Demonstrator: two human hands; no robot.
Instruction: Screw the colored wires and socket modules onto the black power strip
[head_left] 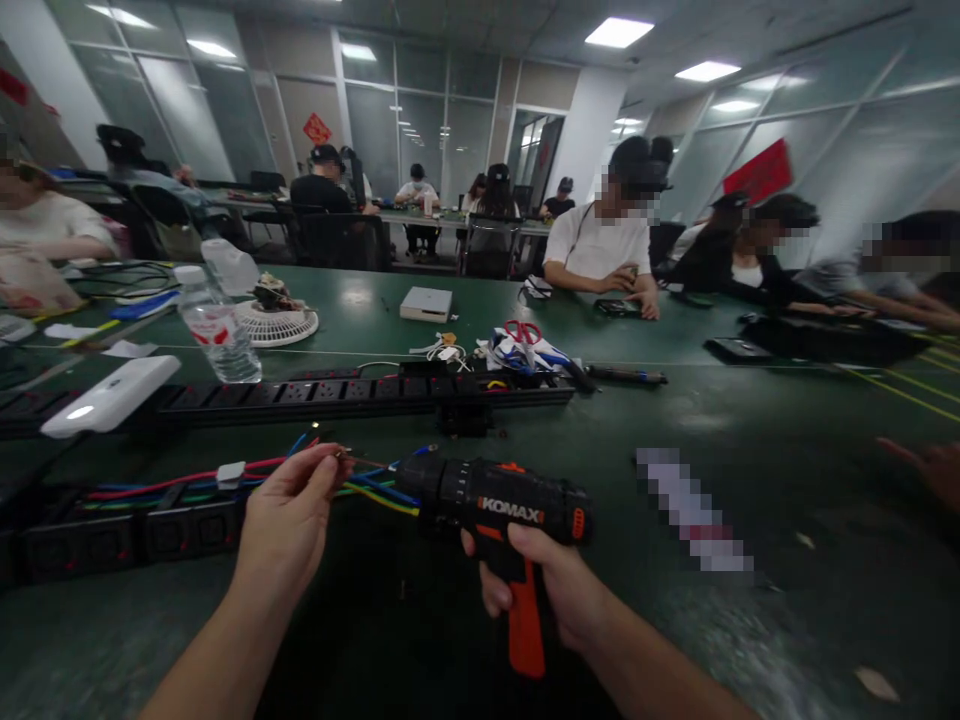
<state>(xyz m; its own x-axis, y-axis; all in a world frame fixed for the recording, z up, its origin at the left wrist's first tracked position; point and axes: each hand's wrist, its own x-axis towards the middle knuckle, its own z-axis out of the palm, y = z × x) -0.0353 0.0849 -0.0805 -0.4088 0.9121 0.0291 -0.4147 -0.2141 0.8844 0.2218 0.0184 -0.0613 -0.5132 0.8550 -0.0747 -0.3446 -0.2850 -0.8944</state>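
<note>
My right hand [547, 580] is wrapped around the grip of a black and orange cordless drill [517, 495] marked KOMAX, which points left. At the tip of its thin bit, my left hand [292, 500] is closed in a pinch; whatever small piece its fingertips hold is too small to make out. Behind and left of that hand lies a black power strip [105, 545] with its inside exposed. Red [180, 480], blue, green and yellow wires run along it, and some loose ends reach under the drill's chuck.
A second long power strip [337, 395] crosses the green table [675, 420]. Behind it stand a water bottle [225, 335], a white fan grille [277, 325] and red-handled scissors [523, 332]. A white device [112, 395] sits at left. Another person's hand [930, 470] shows at right; several people sit beyond.
</note>
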